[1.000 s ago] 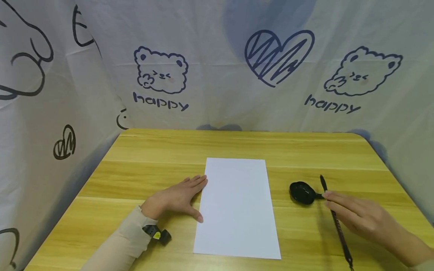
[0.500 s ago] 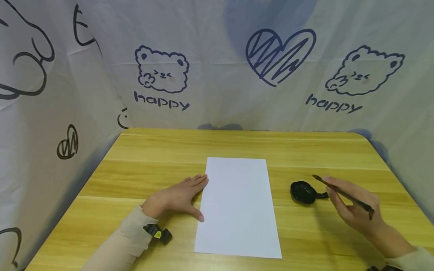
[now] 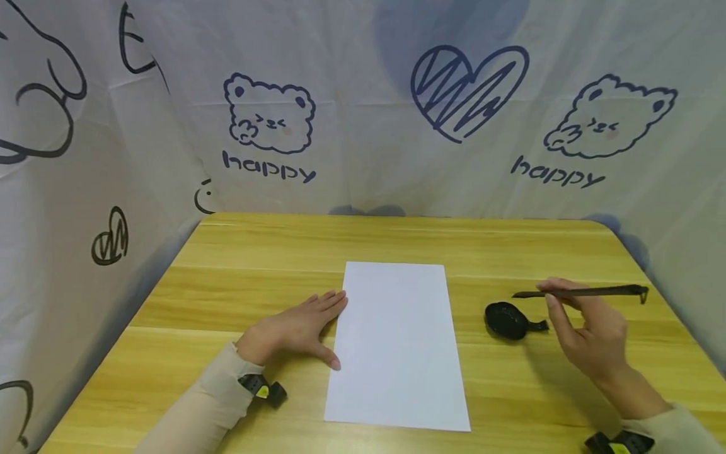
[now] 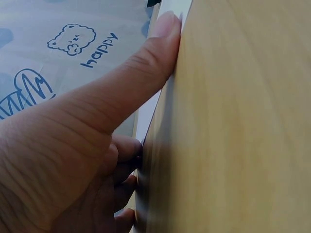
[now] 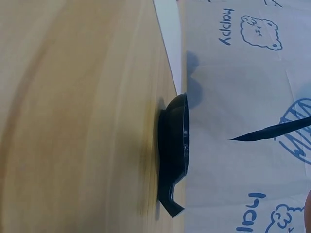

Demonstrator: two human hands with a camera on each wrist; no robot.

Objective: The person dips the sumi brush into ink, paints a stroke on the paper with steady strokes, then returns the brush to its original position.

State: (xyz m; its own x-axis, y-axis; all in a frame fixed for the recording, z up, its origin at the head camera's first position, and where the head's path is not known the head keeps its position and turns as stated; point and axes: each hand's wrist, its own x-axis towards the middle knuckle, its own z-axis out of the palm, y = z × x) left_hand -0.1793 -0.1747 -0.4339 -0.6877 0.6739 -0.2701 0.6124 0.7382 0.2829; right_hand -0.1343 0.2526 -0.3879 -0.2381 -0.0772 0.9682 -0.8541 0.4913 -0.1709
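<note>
A blank white sheet of paper (image 3: 399, 353) lies on the table, its long sides running away from me. My left hand (image 3: 297, 331) rests at its left edge, fingers spread and straight, thumb and fingertips touching the paper (image 4: 152, 109). Above the table on the right, my right hand (image 3: 595, 334) pinches a dark, thin brush (image 3: 601, 291) between thumb and fingers. The brush lies nearly level, its pointed dark tip to the left. Just below that tip sits a small black dish (image 3: 507, 321) with a short handle pointing right; the brush tip (image 5: 262, 133) is apart from the dish (image 5: 172, 141).
The wood-grain table (image 3: 255, 246) fills the lower view. Behind it and at the sides hangs a white cloth (image 3: 363, 126) printed with bears, hearts and the word happy. A black wrist strap (image 3: 263, 389) is on the left sleeve, another (image 3: 618, 443) on the right.
My right hand has lifted the brush off the table beside the dish handle and turned it from pointing away to pointing left. The left hand and paper have stayed put.
</note>
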